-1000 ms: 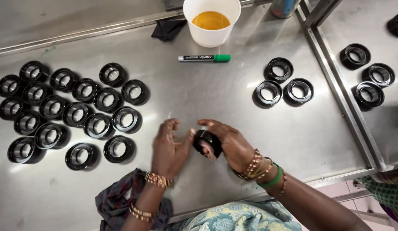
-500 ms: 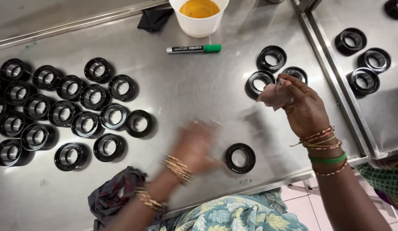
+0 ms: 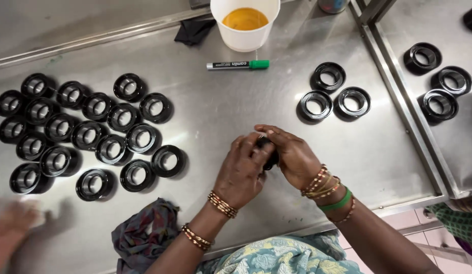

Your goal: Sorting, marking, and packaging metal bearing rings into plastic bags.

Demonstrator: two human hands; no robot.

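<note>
Both hands [image 3: 269, 160] have rejoined, cupping a black ring [image 3: 269, 152].

The left hand [image 3: 242, 172] and right hand [image 3: 291, 155], apart half a second ago, are now being pressed together around a black ring [image 3: 269, 152], which is being lifted off the steel table [image 3: 220, 111] where it lay.

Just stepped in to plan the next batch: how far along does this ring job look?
Three black rings lie grouped right of the green-capped marker, apparently finished. One black ring is held between the left hand and right hand. The big cluster of black rings on the left of the steel table seems left to do, so most remains.
</note>
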